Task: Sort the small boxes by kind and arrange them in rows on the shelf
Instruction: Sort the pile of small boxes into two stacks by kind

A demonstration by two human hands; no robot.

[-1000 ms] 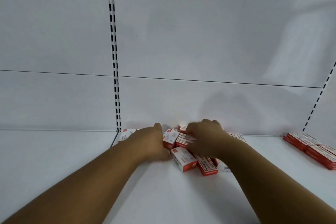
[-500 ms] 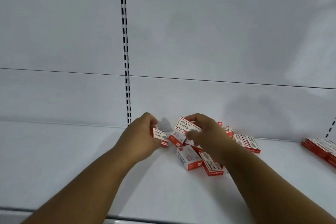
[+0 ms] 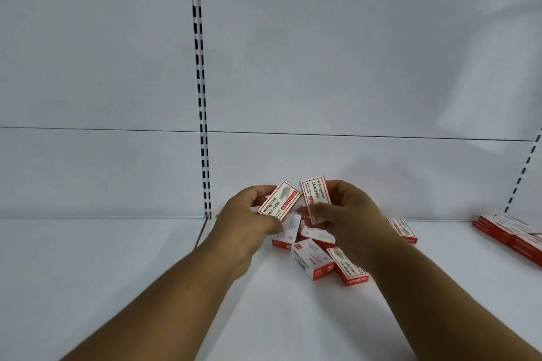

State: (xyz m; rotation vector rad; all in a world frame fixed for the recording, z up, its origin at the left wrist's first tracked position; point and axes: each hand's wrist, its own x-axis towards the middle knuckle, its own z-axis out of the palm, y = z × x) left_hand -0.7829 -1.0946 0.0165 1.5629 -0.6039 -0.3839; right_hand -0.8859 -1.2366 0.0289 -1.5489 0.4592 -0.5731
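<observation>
Red-and-white boxes: left hand [image 3: 246, 223] fingers grip a box [image 3: 280, 200] tilted up-right, right hand [image 3: 349, 214] fingers a near-upright box [image 3: 316, 199].

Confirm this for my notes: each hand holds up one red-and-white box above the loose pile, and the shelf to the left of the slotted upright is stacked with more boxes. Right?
Not quite. The head view shows the left hand and right hand each holding a box above the loose pile, but the shelf left of the slotted upright holds no boxes. The stacked boxes lie at the far right.

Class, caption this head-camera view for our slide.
Left hand and right hand each lift a staple box above the loose pile on the white shelf.
</observation>
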